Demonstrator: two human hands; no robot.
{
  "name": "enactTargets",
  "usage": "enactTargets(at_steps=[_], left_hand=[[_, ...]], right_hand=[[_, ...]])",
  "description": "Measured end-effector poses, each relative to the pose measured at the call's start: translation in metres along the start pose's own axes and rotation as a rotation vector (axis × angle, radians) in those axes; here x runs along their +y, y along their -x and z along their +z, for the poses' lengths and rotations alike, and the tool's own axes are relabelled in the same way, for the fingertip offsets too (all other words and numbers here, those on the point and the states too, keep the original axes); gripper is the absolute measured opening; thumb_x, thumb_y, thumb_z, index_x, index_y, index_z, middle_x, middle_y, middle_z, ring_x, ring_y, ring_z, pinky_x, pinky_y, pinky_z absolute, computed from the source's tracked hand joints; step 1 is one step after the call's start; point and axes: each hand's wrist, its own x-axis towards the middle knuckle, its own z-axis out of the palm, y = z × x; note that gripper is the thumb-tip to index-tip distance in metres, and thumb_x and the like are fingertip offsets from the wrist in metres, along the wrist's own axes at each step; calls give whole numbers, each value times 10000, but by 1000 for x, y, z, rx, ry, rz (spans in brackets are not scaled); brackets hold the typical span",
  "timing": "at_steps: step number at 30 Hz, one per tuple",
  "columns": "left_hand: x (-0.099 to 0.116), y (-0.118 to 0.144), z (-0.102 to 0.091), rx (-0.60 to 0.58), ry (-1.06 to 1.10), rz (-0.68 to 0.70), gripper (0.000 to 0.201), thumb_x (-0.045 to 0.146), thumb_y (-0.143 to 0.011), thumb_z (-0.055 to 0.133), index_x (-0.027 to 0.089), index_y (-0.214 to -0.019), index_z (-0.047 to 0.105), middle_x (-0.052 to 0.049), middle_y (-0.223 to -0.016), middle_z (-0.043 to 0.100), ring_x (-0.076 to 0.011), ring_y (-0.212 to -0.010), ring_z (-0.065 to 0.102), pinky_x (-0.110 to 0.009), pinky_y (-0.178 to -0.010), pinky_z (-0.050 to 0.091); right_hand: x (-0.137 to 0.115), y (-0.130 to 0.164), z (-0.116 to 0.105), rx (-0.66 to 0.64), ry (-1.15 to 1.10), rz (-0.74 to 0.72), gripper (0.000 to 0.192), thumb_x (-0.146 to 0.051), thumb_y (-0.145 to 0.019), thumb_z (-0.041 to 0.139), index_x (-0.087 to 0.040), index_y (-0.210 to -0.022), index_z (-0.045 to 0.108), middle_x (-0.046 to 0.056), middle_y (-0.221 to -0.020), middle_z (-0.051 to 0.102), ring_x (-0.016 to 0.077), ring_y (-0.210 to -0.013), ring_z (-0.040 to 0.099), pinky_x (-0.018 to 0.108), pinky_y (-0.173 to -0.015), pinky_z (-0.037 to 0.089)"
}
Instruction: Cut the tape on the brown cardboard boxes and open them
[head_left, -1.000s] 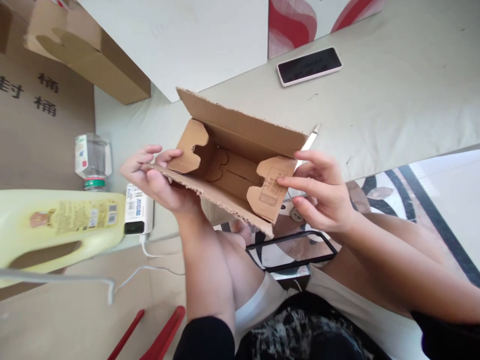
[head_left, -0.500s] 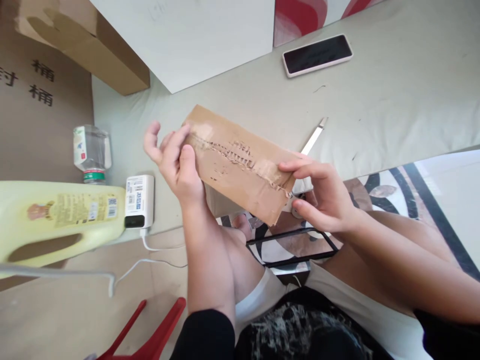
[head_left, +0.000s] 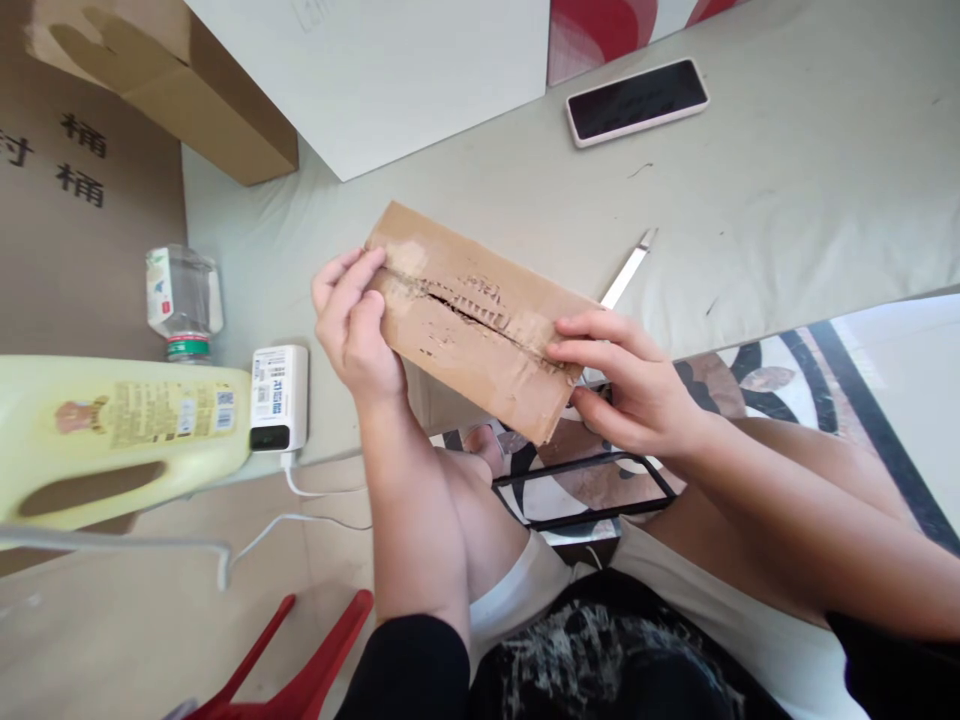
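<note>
The person is holding a small cardboard box in both hands above the near edge of a grey-green table, over their own lap. The box is lying closed, its long side running from upper left to lower right, with a torn, ragged seam showing along the middle of its upper face where two flaps are meeting. The left hand is gripping the left end of the box, fingers curled over the top face and pressing beside the seam. The right hand is gripping the right end, with the forefinger and thumb pinching the flap edge at the lower right corner. Both hands are closed on the box; neither is spread wide. A thin white blade-like strip is lying on the table just behind the right end of the box. A phone with a dark screen is lying face up further back, well apart from the box. To the left, a white power bank is sitting near the table edge with a white cable trailing from it. Beside it a large yellow bottle is lying on its side, and a small clear bottle is standing behind that. A larger brown carton is resting at the upper left.
</note>
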Motion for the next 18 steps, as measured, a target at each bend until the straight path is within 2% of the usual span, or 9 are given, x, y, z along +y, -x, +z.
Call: enactTargets(at_steps=[9, 13, 18], left_hand=[[-1, 0, 0, 3, -8, -12, 267, 302, -833, 577, 280, -998, 785, -52, -1183, 650, -264, -1274, 591, -480, -1231, 374], [2, 1, 2, 17, -67, -29, 298, 245, -809, 552, 255, -999, 781, -53, -1198, 660, -232, -1279, 576, -436, -1211, 408], [3, 1, 3, 37, -2, -19, 310, 195, -803, 549, 217, -992, 795, -62, -1171, 680, -210, -1209, 606, -429, -1190, 429]], right_hand=[[-1, -2, -3, -32, 22, -8, 556, -102, -826, 560, -278, -1353, 554, 110, -1260, 615, 259, -1213, 635, 491, -1105, 529], [-1, -2, -3, -28, 16, 1, 552, -111, -835, 551, -301, -1354, 556, 95, -1270, 623, 261, -1207, 641, 497, -1088, 539], [-1, -2, -2, -26, 21, -2, 553, -104, -831, 552, -296, -1350, 557, 99, -1267, 623, 262, -1213, 639, 496, -1094, 536]])
